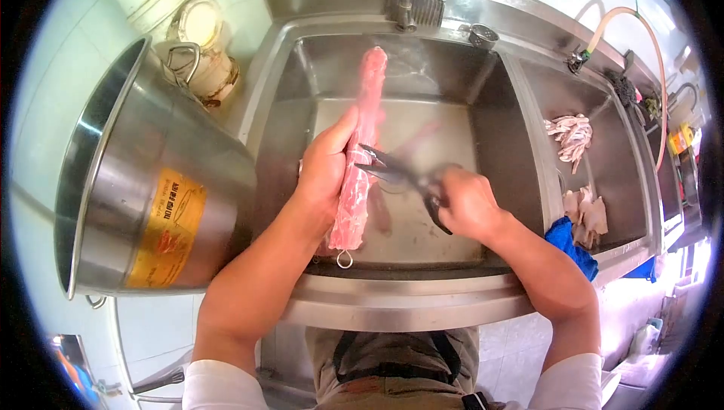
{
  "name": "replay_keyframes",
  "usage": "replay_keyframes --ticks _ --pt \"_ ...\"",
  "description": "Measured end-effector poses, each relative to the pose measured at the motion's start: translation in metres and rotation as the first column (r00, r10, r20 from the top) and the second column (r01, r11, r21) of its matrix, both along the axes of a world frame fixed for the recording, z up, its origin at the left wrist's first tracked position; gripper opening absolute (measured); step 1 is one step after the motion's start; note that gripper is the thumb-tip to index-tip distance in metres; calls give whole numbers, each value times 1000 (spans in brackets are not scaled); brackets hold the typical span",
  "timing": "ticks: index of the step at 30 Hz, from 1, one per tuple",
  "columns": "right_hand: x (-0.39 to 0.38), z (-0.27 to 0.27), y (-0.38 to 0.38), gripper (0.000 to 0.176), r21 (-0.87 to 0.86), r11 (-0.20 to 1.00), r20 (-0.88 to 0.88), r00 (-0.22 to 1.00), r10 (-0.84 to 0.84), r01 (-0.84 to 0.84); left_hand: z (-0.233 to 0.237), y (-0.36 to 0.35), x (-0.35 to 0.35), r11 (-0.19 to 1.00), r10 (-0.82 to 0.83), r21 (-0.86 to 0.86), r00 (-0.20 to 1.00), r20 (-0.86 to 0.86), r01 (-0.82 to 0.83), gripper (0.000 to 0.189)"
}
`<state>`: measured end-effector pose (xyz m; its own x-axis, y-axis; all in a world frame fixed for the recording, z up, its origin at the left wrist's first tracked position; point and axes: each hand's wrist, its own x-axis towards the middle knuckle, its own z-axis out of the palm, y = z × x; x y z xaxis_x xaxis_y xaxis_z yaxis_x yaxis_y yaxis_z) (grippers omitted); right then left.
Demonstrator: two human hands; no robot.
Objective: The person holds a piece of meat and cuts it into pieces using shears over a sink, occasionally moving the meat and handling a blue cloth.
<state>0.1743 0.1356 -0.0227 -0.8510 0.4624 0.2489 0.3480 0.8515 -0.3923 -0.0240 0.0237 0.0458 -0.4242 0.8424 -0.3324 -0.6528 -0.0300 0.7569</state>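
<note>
My left hand (326, 159) is wrapped round a long pink roll of raw meat (351, 210), held lengthwise over the sink basin (441, 119). From the near end of the meat sticks a small metal ring (345, 260); whatever it joins inside is hidden. Black-handled scissors (398, 171) are gripped in my right hand (469, 200). Their blades are parted, with the tips at the meat's right side just below my left fingers. Blurred pinkish shapes lie at the basin's bottom beneath the meat.
A tall steel pot (192, 161) leans close on the left. Pale strips of meat or offal (571, 137), flat pale pieces (585, 215) and a blue cloth (571, 247) are at the right basin. A faucet (406, 3) rises behind; a hose (658, 70) hangs at right.
</note>
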Motion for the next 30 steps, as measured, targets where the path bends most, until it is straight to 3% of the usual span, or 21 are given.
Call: replay_keyframes --ticks 3,7,9,15,18,30 --pt "-3 -4 -6 28 44 999 58 998 2 -5 -10 1 -3 997 -46 66 999 28 44 41" --pt "-6 -13 -8 24 81 997 77 997 -24 18 -12 2 1 992 -28 126 991 132 11 40" --pt "-6 -17 -2 21 118 993 45 999 -18 13 -2 3 6 997 58 37 992 109 -63 39" --pt "-5 -19 -1 20 -132 991 -41 999 31 -36 -1 0 1 997 33 59 993 110 -40 37" --pt "-6 -9 -7 22 -101 994 45 998 54 -50 -4 0 -2 994 25 105 995 99 -36 37" --pt "-8 -9 -20 18 41 999 58 998 -15 13 -6 -2 -1 982 68 175 996 54 -77 40"
